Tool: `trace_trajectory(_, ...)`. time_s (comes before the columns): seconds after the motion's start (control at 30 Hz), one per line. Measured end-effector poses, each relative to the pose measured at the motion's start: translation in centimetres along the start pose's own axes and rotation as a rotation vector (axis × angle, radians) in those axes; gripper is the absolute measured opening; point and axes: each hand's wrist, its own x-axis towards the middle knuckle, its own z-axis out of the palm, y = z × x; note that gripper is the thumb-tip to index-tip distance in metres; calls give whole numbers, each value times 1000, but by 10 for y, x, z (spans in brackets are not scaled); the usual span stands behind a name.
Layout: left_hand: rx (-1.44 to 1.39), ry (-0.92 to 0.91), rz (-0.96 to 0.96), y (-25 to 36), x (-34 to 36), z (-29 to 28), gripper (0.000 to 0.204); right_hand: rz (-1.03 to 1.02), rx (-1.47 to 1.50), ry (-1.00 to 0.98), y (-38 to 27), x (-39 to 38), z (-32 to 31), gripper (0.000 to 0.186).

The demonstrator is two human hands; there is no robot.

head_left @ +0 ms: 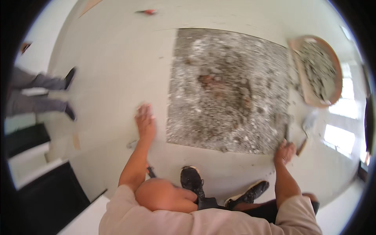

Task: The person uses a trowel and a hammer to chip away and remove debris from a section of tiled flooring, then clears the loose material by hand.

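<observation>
My left hand point(145, 121) lies open on the pale floor tiles point(113, 58), left of a square of broken, rough grey bedding point(196, 117) with a reddish patch in its middle. My right hand point(284, 152) is closed on the handle of a blurred grey tool point(286, 127) at the square's lower right edge. A trowel point(308, 121) with a wooden handle lies just right of it. Another tool point(150, 171) with a dark handle lies by my left knee, partly hidden.
A pinkish tub point(331, 62) of grey rubble stands at the right. A red-handled tool point(148, 12) lies at the back. Another person's legs point(47, 82) in grey trousers are at the left. Black panels on white pieces point(55, 199) sit at lower left. My shoes point(190, 180) are below the square.
</observation>
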Motion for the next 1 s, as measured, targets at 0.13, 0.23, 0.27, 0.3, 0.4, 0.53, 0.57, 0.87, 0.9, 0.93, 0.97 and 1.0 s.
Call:
trace_trajectory(0.13,101,91,-146,-72,-60,23,55,-226,52,64,-21,6,9,47)
trace_trajectory(0.23,120,61,-228,-53,-59,12,55,-130,124,-84,-17,17,-3,46)
trace_trajectory(0.27,88,98,-173,-63,-63,6,56,-78,149,-227,-8,23,5,46)
trace_trajectory(0.3,62,104,-166,-57,-60,4,55,-71,79,82,2,23,12,48)
trace_trajectory(0.4,65,84,-185,-40,-49,0,55,384,-252,251,44,71,36,74)
trace_trajectory(0.53,67,-2,-407,-47,-71,-19,57,521,-167,90,48,110,17,68)
trace_trajectory(0.57,64,12,-531,-52,-77,-19,59,534,-108,-53,51,114,15,66)
trace_trajectory(0.87,90,43,-651,10,19,13,74,86,174,144,45,94,16,45)
trace_trajectory(0.9,117,66,-444,44,42,16,70,80,157,152,37,89,11,45)
trace_trajectory(0.93,-156,-166,-320,85,76,0,67,115,251,177,27,77,0,46)
trace_trajectory(0.97,-499,-252,-199,103,97,-6,57,132,368,174,-1,57,-9,48)
trace_trajectory(1.0,-537,-103,143,121,112,-2,50,61,418,150,-22,43,-16,44)
